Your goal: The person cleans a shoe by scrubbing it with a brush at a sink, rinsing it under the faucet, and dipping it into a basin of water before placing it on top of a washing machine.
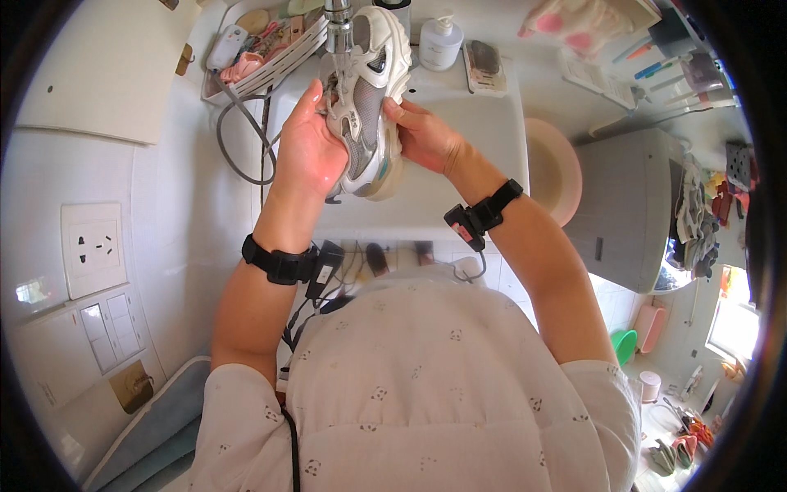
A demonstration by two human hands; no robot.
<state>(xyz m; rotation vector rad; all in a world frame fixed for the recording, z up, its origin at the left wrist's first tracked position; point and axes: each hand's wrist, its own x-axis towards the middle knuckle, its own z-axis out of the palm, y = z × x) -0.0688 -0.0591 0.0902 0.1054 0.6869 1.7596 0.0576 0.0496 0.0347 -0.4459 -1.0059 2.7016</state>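
A white and grey sneaker (366, 111) is held on its side beneath the metal faucet (338, 33), over the white sink (467, 156). My left hand (310, 148) supports it from the left, palm turned up and wet, with some of its fingers hidden behind the shoe. On the right side, my right hand (422, 135) grips the sole edge, its thumb pressed against the shoe and the other fingers partly out of sight. Water seems to run from the faucet onto the shoe's opening.
A white basket (283, 53) of small items stands at the back left, a grey hose (223, 135) hanging by it. Behind the sink are a white pump bottle (441, 41) and a soap dish (485, 78). A pink basin (561, 164) and a grey washing machine (623, 205) stand right.
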